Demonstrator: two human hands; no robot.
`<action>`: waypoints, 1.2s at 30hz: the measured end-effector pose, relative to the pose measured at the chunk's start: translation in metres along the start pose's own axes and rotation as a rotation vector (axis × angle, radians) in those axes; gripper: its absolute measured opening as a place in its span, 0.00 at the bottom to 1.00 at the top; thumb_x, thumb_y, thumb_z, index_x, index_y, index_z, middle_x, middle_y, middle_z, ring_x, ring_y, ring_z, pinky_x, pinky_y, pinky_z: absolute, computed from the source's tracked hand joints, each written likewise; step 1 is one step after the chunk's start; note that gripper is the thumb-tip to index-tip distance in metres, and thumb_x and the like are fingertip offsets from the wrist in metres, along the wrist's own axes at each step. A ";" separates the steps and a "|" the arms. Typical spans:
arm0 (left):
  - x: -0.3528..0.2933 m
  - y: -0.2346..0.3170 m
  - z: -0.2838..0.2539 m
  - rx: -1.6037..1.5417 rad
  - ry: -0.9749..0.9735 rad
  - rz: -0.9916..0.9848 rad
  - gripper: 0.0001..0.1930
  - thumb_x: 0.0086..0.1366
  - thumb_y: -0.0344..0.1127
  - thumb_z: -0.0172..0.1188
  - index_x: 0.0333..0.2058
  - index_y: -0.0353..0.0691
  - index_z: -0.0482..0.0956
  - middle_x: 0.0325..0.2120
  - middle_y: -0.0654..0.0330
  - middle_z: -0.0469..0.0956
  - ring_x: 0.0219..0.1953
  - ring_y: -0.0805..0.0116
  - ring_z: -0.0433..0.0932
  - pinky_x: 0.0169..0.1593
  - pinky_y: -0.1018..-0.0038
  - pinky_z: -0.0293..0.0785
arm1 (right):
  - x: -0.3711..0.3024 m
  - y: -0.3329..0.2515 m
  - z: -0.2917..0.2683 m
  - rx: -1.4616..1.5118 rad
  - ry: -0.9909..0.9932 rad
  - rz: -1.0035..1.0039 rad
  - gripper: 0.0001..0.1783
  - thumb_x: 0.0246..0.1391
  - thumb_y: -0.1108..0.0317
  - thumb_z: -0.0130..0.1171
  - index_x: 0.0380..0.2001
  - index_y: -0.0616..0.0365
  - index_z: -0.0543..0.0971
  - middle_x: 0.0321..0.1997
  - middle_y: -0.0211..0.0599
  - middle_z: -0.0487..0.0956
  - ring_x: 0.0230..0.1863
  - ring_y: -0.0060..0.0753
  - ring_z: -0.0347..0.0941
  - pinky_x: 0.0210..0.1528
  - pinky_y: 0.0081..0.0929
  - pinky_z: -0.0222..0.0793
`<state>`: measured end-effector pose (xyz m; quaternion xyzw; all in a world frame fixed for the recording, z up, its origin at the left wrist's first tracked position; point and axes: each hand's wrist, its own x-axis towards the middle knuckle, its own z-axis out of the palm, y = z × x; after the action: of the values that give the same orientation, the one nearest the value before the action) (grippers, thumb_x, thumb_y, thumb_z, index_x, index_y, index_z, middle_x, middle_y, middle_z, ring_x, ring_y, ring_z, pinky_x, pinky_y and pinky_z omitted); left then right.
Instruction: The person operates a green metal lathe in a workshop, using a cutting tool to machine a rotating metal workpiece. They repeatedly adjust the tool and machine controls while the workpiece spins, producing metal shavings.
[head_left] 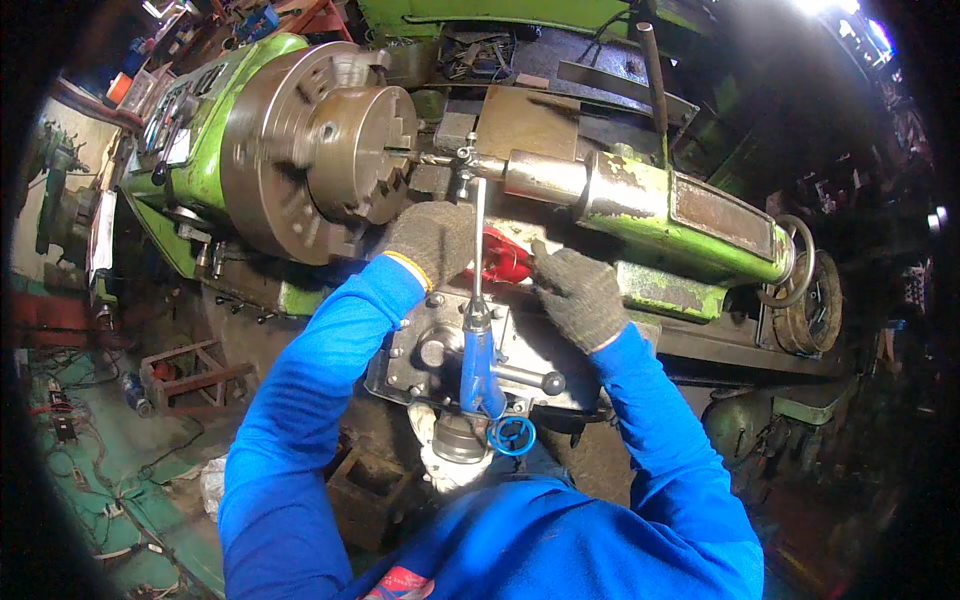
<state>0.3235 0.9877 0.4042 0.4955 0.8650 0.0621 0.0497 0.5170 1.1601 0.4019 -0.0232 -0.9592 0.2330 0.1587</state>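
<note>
Beside the red, shallow, dish-like piece (505, 258) are both my hands, in dark knit gloves. My left hand (430, 242) is bent at its left, below the chuck; its fingertips are hidden. At its right edge, my right hand (580, 295) reaches in with fingers apart; whether it touches the piece is unclear. Between my forearms stands a blue pistol-shaped tool (480, 370) with a long thin metal tube, like an air blow gun. Above my hands, a drill bit (432, 158) points from the tailstock (640, 200) at a toothed round workpiece (365, 150) in the lathe chuck (265, 150).
The chuck and workpiece look blurred, close to my left hand. A lever with a black knob (552, 383) juts from the carriage. A handwheel (800, 262) sits at the tailstock's right end. Cables lie on the green floor (130, 500), and a rusty metal frame (195, 375) stands at left.
</note>
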 end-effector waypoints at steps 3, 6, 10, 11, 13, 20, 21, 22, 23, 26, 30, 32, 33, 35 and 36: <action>0.002 -0.003 0.008 0.007 0.047 0.052 0.11 0.61 0.37 0.56 0.33 0.39 0.86 0.31 0.44 0.85 0.36 0.43 0.86 0.42 0.51 0.82 | 0.009 0.009 0.025 -0.059 0.020 -0.071 0.24 0.55 0.61 0.63 0.55 0.53 0.78 0.39 0.42 0.82 0.39 0.48 0.82 0.38 0.47 0.76; 0.001 -0.001 0.008 -0.011 0.042 0.062 0.11 0.62 0.37 0.56 0.33 0.39 0.86 0.32 0.44 0.85 0.37 0.43 0.86 0.44 0.52 0.82 | 0.012 0.009 0.034 -0.081 -0.027 -0.081 0.23 0.54 0.61 0.63 0.54 0.52 0.78 0.39 0.44 0.82 0.40 0.49 0.82 0.39 0.47 0.76; -0.003 0.009 -0.012 -0.081 -0.024 -0.038 0.12 0.63 0.37 0.56 0.35 0.39 0.88 0.37 0.44 0.85 0.42 0.45 0.86 0.47 0.53 0.82 | 0.021 0.001 0.027 -0.096 -0.146 -0.018 0.18 0.54 0.62 0.62 0.49 0.52 0.79 0.37 0.45 0.83 0.40 0.51 0.82 0.39 0.48 0.76; -0.004 0.013 -0.023 -0.045 -0.080 -0.022 0.13 0.63 0.36 0.56 0.37 0.40 0.89 0.40 0.45 0.85 0.44 0.46 0.85 0.49 0.53 0.81 | 0.024 -0.004 0.026 -0.067 -0.073 0.019 0.14 0.55 0.62 0.61 0.44 0.52 0.79 0.34 0.45 0.82 0.38 0.53 0.82 0.38 0.50 0.76; 0.000 0.013 -0.023 -0.031 -0.148 -0.055 0.13 0.64 0.36 0.55 0.37 0.41 0.89 0.40 0.46 0.86 0.45 0.46 0.85 0.50 0.53 0.81 | 0.028 -0.003 0.031 -0.003 -0.012 0.038 0.12 0.55 0.62 0.61 0.43 0.52 0.79 0.33 0.45 0.82 0.38 0.54 0.81 0.39 0.51 0.76; 0.000 -0.004 0.003 -0.052 -0.201 -0.110 0.16 0.66 0.39 0.54 0.40 0.39 0.89 0.43 0.45 0.85 0.47 0.44 0.85 0.52 0.54 0.81 | 0.037 -0.004 0.040 0.095 -0.022 0.172 0.12 0.55 0.61 0.63 0.42 0.52 0.80 0.35 0.50 0.83 0.39 0.60 0.81 0.40 0.52 0.76; 0.002 -0.010 0.007 -0.067 -0.223 -0.087 0.16 0.67 0.40 0.54 0.40 0.39 0.89 0.42 0.45 0.85 0.47 0.44 0.85 0.52 0.53 0.80 | 0.035 -0.010 0.030 0.245 0.004 0.337 0.11 0.56 0.63 0.62 0.41 0.53 0.80 0.36 0.51 0.83 0.41 0.61 0.81 0.41 0.50 0.76; -0.003 -0.019 0.011 -0.137 -0.185 -0.098 0.18 0.67 0.44 0.54 0.40 0.39 0.88 0.42 0.45 0.85 0.47 0.44 0.84 0.53 0.53 0.80 | 0.034 -0.016 0.022 0.218 0.108 0.387 0.09 0.57 0.66 0.62 0.40 0.55 0.80 0.34 0.52 0.83 0.39 0.52 0.84 0.41 0.45 0.77; -0.009 -0.024 0.011 -0.210 -0.149 -0.100 0.20 0.67 0.48 0.54 0.40 0.38 0.88 0.42 0.44 0.85 0.47 0.44 0.84 0.53 0.53 0.79 | 0.028 -0.016 0.013 0.280 0.185 0.409 0.08 0.57 0.67 0.61 0.39 0.56 0.80 0.32 0.48 0.82 0.36 0.46 0.83 0.39 0.41 0.76; -0.040 -0.021 -0.042 -0.464 -0.068 -0.241 0.26 0.66 0.56 0.56 0.42 0.37 0.87 0.43 0.43 0.85 0.47 0.43 0.84 0.54 0.52 0.78 | -0.003 0.023 -0.003 0.360 0.422 0.447 0.08 0.57 0.71 0.58 0.40 0.59 0.81 0.29 0.34 0.81 0.30 0.28 0.77 0.34 0.29 0.73; -0.105 -0.050 0.002 -0.698 0.461 -0.390 0.27 0.69 0.50 0.57 0.54 0.32 0.80 0.47 0.43 0.84 0.50 0.45 0.83 0.55 0.58 0.77 | -0.009 -0.005 -0.053 0.600 0.504 0.576 0.10 0.59 0.71 0.59 0.41 0.65 0.81 0.35 0.34 0.81 0.29 0.23 0.74 0.29 0.24 0.71; -0.156 -0.050 0.012 -0.931 0.629 -0.482 0.23 0.70 0.41 0.59 0.57 0.31 0.79 0.50 0.46 0.84 0.54 0.51 0.82 0.58 0.63 0.75 | 0.010 -0.020 -0.061 0.455 0.503 0.375 0.07 0.61 0.71 0.62 0.38 0.65 0.81 0.37 0.32 0.80 0.34 0.25 0.76 0.34 0.28 0.74; -0.182 -0.050 0.024 -0.989 0.656 -0.554 0.22 0.71 0.39 0.59 0.59 0.30 0.77 0.52 0.48 0.83 0.56 0.56 0.81 0.61 0.65 0.74 | 0.027 -0.036 -0.066 0.412 0.487 0.287 0.08 0.61 0.71 0.62 0.38 0.65 0.81 0.36 0.31 0.80 0.34 0.25 0.76 0.34 0.28 0.74; -0.238 -0.046 0.056 -1.029 0.693 -0.720 0.22 0.72 0.37 0.59 0.60 0.30 0.76 0.54 0.50 0.83 0.57 0.58 0.80 0.62 0.66 0.72 | 0.073 -0.070 -0.067 0.646 0.320 0.509 0.09 0.61 0.70 0.64 0.41 0.64 0.82 0.32 0.27 0.80 0.31 0.20 0.75 0.35 0.23 0.73; -0.261 -0.044 0.077 -1.015 0.694 -0.782 0.22 0.72 0.38 0.59 0.59 0.30 0.77 0.53 0.49 0.83 0.56 0.57 0.81 0.62 0.65 0.73 | 0.088 -0.026 -0.049 0.358 0.378 0.305 0.10 0.60 0.70 0.66 0.43 0.62 0.83 0.29 0.26 0.80 0.26 0.16 0.73 0.30 0.19 0.71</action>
<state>0.4285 0.7447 0.3278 0.0177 0.8093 0.5869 0.0148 0.4501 1.1693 0.4808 -0.1818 -0.8417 0.4111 0.2991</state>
